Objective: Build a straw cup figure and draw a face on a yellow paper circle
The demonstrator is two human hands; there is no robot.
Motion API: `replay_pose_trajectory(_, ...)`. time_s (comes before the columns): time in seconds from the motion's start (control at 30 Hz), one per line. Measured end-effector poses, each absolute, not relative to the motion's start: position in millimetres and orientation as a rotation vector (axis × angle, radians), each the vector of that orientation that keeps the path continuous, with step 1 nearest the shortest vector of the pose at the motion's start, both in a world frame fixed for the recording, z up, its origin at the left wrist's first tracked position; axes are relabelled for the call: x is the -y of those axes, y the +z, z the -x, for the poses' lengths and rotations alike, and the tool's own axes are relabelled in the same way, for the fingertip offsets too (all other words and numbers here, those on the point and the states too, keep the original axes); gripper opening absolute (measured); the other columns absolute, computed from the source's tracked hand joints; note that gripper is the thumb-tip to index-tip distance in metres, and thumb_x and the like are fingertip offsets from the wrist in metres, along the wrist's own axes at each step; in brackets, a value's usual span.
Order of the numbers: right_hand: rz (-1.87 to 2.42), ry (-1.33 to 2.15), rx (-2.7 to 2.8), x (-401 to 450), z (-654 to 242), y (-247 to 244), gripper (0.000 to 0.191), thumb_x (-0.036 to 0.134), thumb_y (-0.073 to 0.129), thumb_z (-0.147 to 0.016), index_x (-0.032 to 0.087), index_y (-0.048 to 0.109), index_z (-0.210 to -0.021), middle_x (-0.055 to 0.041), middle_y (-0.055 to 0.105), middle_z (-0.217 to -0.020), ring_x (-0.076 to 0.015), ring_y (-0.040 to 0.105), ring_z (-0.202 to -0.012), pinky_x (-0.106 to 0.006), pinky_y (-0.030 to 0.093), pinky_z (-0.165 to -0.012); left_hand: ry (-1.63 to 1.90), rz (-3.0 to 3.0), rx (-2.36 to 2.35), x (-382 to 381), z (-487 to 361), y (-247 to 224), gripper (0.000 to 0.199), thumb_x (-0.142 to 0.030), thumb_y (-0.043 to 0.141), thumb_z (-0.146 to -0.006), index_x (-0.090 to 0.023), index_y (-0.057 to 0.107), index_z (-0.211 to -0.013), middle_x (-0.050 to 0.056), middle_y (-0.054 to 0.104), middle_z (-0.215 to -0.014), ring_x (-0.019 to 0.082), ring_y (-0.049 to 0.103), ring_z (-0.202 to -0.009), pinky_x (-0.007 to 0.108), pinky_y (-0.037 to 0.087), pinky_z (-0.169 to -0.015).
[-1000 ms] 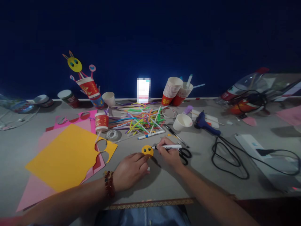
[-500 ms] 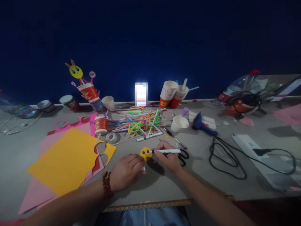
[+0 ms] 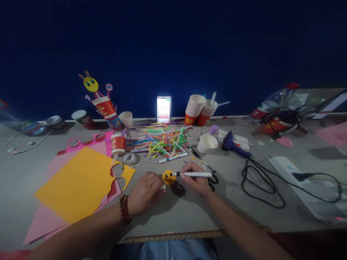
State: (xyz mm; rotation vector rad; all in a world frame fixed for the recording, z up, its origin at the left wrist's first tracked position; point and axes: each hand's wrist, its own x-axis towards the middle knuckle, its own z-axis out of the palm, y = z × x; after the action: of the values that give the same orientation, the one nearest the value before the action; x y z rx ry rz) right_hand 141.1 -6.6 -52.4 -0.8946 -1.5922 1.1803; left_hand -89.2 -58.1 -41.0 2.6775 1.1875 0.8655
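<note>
A small yellow paper disc (image 3: 170,179) with two dark eye spots lies on the table in front of me. My right hand (image 3: 195,179) pinches a white paint marker (image 3: 197,174), its dark tip close to the right-hand spot; whether it touches cannot be made out. Curled at the disc's left edge, my left hand (image 3: 146,190) has a small white cap (image 3: 163,187) poking out from its fingers. Black scissor handles (image 3: 214,180) show partly behind my right hand. Another white marker (image 3: 172,158) and a black pen (image 3: 201,159) lie beyond the disc.
Orange card (image 3: 78,184) and pink sheets lie left. Colourful sticks (image 3: 162,141) are heaped behind the disc, near paper cups (image 3: 194,108) and a tape roll (image 3: 129,158). A blue glue gun (image 3: 233,144), looped cable (image 3: 260,187) and white power strip (image 3: 292,177) occupy the right.
The marker has turned slightly in my right hand and its lettering no longer shows. Its tip is a little farther right of the eye spot. My left hand stays by the disc.
</note>
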Motion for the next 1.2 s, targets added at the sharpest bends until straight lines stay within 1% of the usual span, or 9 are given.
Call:
replay_pose_trajectory(0.17, 0.721, 1.454, 1.556, 15.1, -142.8, -52.3, 0.019, 0.042, 0.064, -0.088, 0.023, 0.063, -0.085, -0.0008, 0.061, -0.069, -0.0172, 0.059, -0.058, -0.030, 0.045, -0.055, 0.853, -2.658, -1.238, 53.5, 91.2, -44.4, 0.017, -0.026, 0.047, -0.100, -0.017, 0.057, -0.090, 0.005, 0.064, -0.079, 0.021, 0.056, -0.076, 0.037, 0.047, -0.075)
replay_pose_trajectory(0.3, 0.735, 1.477, 1.591, 18.4, -138.8, -49.4, 0.025, 0.047, 0.065, -0.087, 0.022, 0.064, -0.083, -0.0003, 0.061, -0.069, -0.0154, 0.058, -0.057, -0.028, 0.044, -0.054, 0.841, -2.655, -1.232, 52.4, 91.5, -45.3, 0.019, -0.027, 0.046, -0.101, -0.017, 0.058, -0.089, 0.005, 0.063, -0.079, 0.021, 0.057, -0.077, 0.037, 0.047, -0.076)
replay_pose_trajectory(0.53, 0.762, 1.496, 1.634, 21.5, -131.4, -47.0, 0.027, 0.047, 0.063, -0.089, 0.021, 0.064, -0.082, -0.0007, 0.062, -0.066, -0.0145, 0.056, -0.056, -0.026, 0.043, -0.050, 0.840, -2.686, -1.178, 51.7, 88.1, -46.7, 0.021, -0.028, 0.044, -0.101, -0.018, 0.057, -0.087, 0.005, 0.064, -0.079, 0.021, 0.057, -0.078, 0.038, 0.048, -0.079)
replay_pose_trajectory(0.67, 0.735, 1.552, 1.625, 23.7, -128.2, -43.1, 0.027, 0.048, 0.060, -0.091, 0.022, 0.063, -0.090, 0.0000, 0.062, -0.067, -0.0146, 0.056, -0.056, -0.025, 0.042, -0.049, 0.806, -2.703, -1.156, 51.9, 84.4, -46.0, 0.021, -0.027, 0.046, -0.101, -0.018, 0.056, -0.086, 0.005, 0.064, -0.077, 0.021, 0.057, -0.076, 0.038, 0.048, -0.079)
replay_pose_trajectory(0.73, 0.751, 1.505, 1.677, 22.7, -127.9, -41.6, 0.028, 0.050, 0.057, -0.092, 0.022, 0.063, -0.091, 0.0000, 0.062, -0.069, -0.0155, 0.057, -0.058, -0.027, 0.042, -0.052, 0.810, -2.696, -1.158, 52.5, 83.1, -44.9, 0.021, -0.028, 0.045, -0.101, -0.017, 0.056, -0.086, 0.005, 0.064, -0.077, 0.021, 0.056, -0.075, 0.039, 0.048, -0.079)
replay_pose_trajectory(0.8, 0.774, 1.375, 1.781, 21.0, -127.9, -41.7, 0.032, 0.051, 0.053, -0.094, 0.023, 0.061, -0.080, 0.0003, 0.059, -0.065, -0.0158, 0.054, -0.058, -0.028, 0.042, -0.055, 0.806, -2.698, -1.139, 53.5, 82.3, -43.7, 0.024, -0.030, 0.045, -0.101, -0.018, 0.056, -0.085, 0.005, 0.063, -0.076, 0.021, 0.056, -0.075, 0.039, 0.048, -0.079)
replay_pose_trajectory(0.9, 0.754, 1.179, 1.924, 20.0, -126.6, -45.9, 0.044, 0.049, 0.043, -0.098, 0.024, 0.048, -0.062, 0.0014, 0.050, -0.057, -0.0155, 0.047, -0.054, -0.030, 0.037, -0.055, 0.813, -2.695, -1.083, 55.4, 81.4, -41.9, 0.026, -0.031, 0.042, -0.102, -0.018, 0.055, -0.084, 0.005, 0.063, -0.076, 0.021, 0.056, -0.075, 0.039, 0.047, -0.079)
replay_pose_trajectory(1.07, 0.756, 1.042, 1.920, 29.1, -120.0, -57.0, 0.051, 0.050, 0.030, -0.101, 0.025, 0.034, -0.057, 0.0019, 0.040, -0.052, -0.0158, 0.040, -0.051, -0.032, 0.034, -0.055, 0.844, -2.646, -1.045, 57.7, 79.8, -34.5, 0.033, -0.033, 0.033, -0.105, -0.018, 0.052, -0.083, 0.005, 0.062, -0.076, 0.021, 0.055, -0.072, 0.037, 0.046, -0.075)
replay_pose_trajectory(1.2, 0.829, 0.938, 1.813, 40.2, -117.3, -61.0, 0.052, 0.052, 0.028, -0.100, 0.025, 0.034, -0.056, 0.0015, 0.038, -0.052, -0.0162, 0.040, -0.051, -0.031, 0.036, -0.052, 0.755, -2.639, -1.015, 57.2, 73.7, -24.4, 0.037, -0.036, 0.028, -0.106, -0.019, 0.049, -0.081, 0.004, 0.062, -0.076, 0.020, 0.056, -0.071, 0.037, 0.044, -0.074)
